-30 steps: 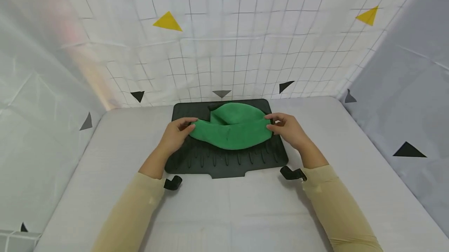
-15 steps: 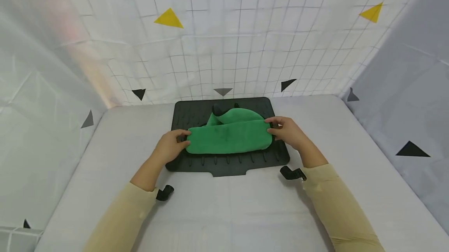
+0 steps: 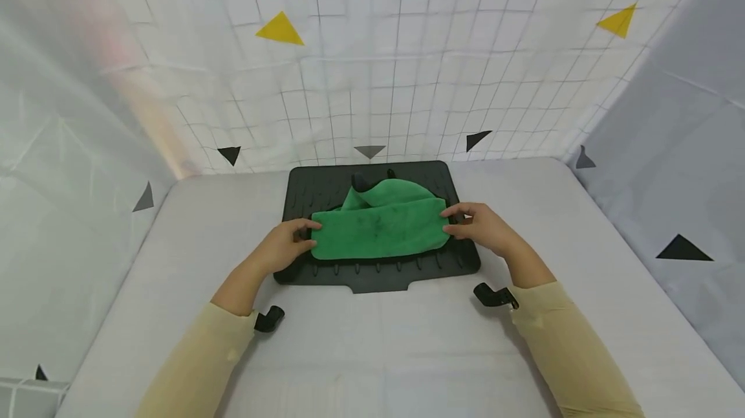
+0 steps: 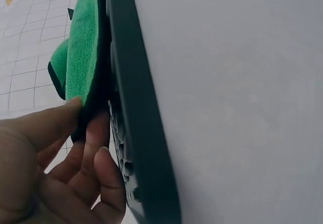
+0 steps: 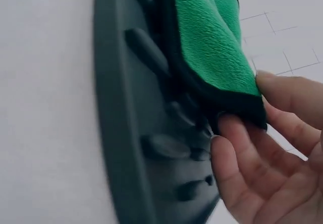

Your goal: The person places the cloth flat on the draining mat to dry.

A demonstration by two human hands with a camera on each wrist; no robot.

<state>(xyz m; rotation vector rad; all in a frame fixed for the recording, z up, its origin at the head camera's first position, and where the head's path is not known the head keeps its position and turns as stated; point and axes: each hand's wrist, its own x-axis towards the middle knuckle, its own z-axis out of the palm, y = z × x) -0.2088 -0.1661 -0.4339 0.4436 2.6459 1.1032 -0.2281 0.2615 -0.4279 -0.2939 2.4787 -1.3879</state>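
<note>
A green towel (image 3: 379, 227) with a dark border lies folded over on a black ribbed tray (image 3: 381, 281). Its front layer makes a flat strip, while the back part is bunched, with a dark edge curled up. The left hand (image 3: 284, 244) pinches the strip's left end; in the left wrist view its thumb is on the green pile and its fingers (image 4: 101, 133) are underneath. At the right end, the right hand (image 3: 480, 229) holds the towel's dark-edged corner (image 5: 237, 103), with fingers beneath the edge. The towel's underside is hidden.
The tray rests on a white-covered table (image 3: 372, 360), its back edge close to a white gridded curtain (image 3: 372, 68). Grey sheeting (image 3: 681, 165) borders the right side. Black wrist mounts (image 3: 493, 295) stick out inward from both sleeves.
The towel's front layer has been drawn nearer and flattened into a straighter strip. The left hand moved left and nearer; the right hand shifted slightly nearer. The back part sits lower.
</note>
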